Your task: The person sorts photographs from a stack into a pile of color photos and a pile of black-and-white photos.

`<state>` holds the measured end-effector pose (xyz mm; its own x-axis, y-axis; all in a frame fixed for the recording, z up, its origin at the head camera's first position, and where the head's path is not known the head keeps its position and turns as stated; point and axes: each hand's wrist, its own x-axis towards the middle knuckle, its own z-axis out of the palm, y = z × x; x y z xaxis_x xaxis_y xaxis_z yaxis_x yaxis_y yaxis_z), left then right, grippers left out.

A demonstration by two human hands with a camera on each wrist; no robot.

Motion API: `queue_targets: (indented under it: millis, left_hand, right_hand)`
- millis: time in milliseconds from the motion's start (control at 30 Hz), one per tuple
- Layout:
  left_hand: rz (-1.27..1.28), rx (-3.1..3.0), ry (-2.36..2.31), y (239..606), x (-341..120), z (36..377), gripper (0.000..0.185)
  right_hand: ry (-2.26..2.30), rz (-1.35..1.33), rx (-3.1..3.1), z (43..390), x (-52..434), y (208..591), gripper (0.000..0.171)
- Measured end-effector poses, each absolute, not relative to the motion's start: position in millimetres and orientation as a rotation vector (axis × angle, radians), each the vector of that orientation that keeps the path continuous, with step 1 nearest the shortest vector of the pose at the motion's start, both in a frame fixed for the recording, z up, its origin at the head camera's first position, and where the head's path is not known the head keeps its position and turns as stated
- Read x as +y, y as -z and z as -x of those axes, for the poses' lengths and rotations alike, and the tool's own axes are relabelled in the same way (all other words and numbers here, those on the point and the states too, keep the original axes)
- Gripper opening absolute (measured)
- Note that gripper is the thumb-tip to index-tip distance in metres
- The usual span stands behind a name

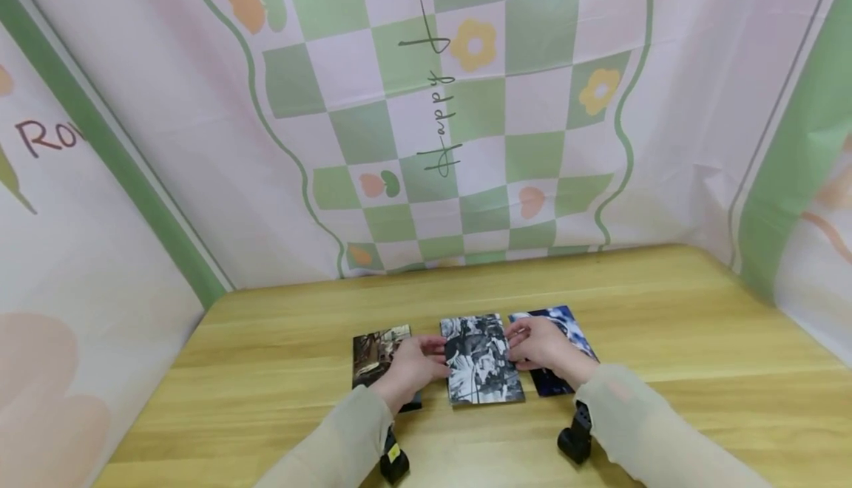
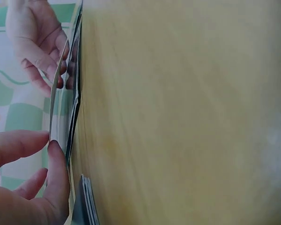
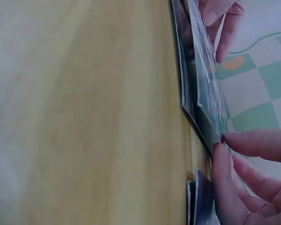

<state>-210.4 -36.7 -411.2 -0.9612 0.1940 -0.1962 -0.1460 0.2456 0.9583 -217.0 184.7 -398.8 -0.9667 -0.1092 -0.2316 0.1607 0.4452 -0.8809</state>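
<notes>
Both hands hold a black-and-white picture card (image 1: 482,362) at its opposite side edges. My left hand (image 1: 409,371) pinches the left edge between thumb and fingers. On the other side, the thumb and fingers of my right hand (image 1: 547,346) pinch the right edge. The wrist views show this card raised at a slant over a dark card (image 2: 75,108) beneath it. A brown-toned picture card (image 1: 376,355) lies partly hidden under my left hand and wrist. Under my right hand lies a blue picture card (image 1: 569,324), also partly covered.
The cards are on a light wood-grain table (image 1: 279,370). A printed curtain (image 1: 466,118) with green checks and flowers hangs behind the far edge, and more fabric (image 1: 80,251) hangs at the sides. Black wrist cameras (image 1: 394,462) are strapped below both sleeves.
</notes>
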Motion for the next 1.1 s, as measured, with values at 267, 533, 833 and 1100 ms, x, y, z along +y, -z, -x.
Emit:
queue_targets:
  millis: [267, 533, 833, 1100]
  left_hand:
    - [-0.049, 2.309, -1.712, 411.8, -34.1, 211.6, 0.049]
    - [-0.047, 2.347, -1.68, 410.8, -32.2, 210.7, 0.044]
    - [-0.049, 2.4, -1.621, 409.6, -32.5, 206.1, 0.039]
    - [-0.12, 2.378, -1.627, 405.4, -39.5, 202.3, 0.037]
  right_hand:
    - [1.496, -0.051, 2.467, 219.3, 182.8, 398.2, 0.034]
    - [1.499, -0.051, 2.473, 219.8, 183.2, 398.0, 0.033]
    - [1.55, -0.051, 2.463, 217.3, 182.4, 399.5, 0.033]
    - [1.558, -0.035, 2.473, 219.4, 186.0, 399.2, 0.035]
